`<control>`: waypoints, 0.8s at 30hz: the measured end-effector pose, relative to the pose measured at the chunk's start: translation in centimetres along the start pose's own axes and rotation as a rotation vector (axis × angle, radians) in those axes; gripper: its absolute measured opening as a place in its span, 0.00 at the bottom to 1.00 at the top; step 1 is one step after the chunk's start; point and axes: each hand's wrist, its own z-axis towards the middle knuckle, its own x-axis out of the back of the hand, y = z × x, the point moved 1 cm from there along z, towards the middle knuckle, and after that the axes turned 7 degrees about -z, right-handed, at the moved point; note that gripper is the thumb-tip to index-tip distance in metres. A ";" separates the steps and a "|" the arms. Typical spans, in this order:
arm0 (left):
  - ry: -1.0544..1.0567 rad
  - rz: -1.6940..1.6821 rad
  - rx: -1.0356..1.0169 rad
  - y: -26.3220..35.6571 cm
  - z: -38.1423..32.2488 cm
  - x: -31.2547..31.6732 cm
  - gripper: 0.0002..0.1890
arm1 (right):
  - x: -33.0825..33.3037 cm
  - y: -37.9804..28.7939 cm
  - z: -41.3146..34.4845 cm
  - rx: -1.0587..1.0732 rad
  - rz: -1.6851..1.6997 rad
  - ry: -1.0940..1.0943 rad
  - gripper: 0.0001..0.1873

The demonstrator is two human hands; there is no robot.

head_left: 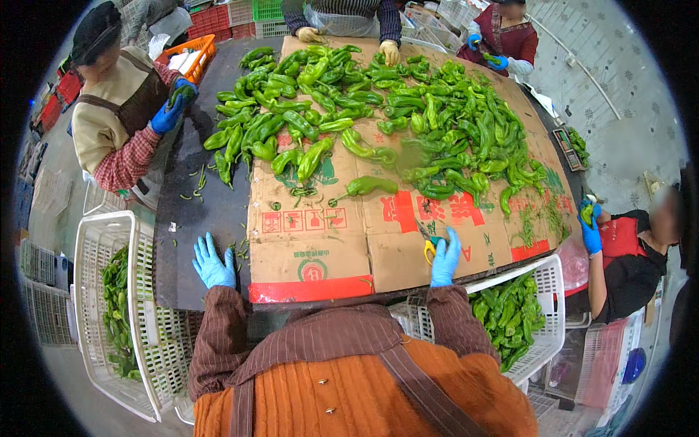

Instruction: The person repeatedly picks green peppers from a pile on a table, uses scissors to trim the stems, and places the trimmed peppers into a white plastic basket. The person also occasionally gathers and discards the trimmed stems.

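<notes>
My left hand (214,263), in a light blue glove, rests with fingers spread on the dark table top (185,246), left of the flattened cardboard (338,251). Near the cardboard's front edge is my right hand (446,259), also gloved. It is at a pair of scissors (428,244) with yellow and green handles, whose blades point away from me; whether the fingers grip them I cannot tell. A large heap of green peppers (377,104) covers the far part of the cardboard. One single pepper (372,185) lies nearer to me, with cut stems (303,192) to its left.
White crates with green peppers stand at the left (132,306) and front right (554,306). Co-workers are at the left (123,109), far side (338,19), far right (505,38) and right (628,257). A digital scale (568,148) sits at the right edge.
</notes>
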 end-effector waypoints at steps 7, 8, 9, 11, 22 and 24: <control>0.029 -0.119 0.028 4.6 7.3 -2.8 0.41 | 2.2 -2.7 1.9 0.070 -0.552 -0.579 0.31; 0.129 -0.177 -0.105 6.8 8.1 -3.0 0.42 | 2.5 -2.8 2.6 0.127 -0.568 -0.625 0.31; 0.102 -0.180 -0.135 9.7 8.7 -3.7 0.44 | 2.4 -2.8 3.4 0.053 -0.419 -0.673 0.30; 0.201 -0.253 -0.393 15.1 9.6 -3.5 0.45 | 2.5 -2.1 5.3 -0.134 -0.156 -0.747 0.29; -0.268 -0.400 -0.971 33.0 13.2 -3.6 0.42 | 4.7 14.5 25.5 -0.420 -0.065 0.320 0.27; -0.350 -0.410 -0.994 35.3 13.5 -5.1 0.43 | 3.5 15.1 28.6 -0.190 -0.126 0.405 0.29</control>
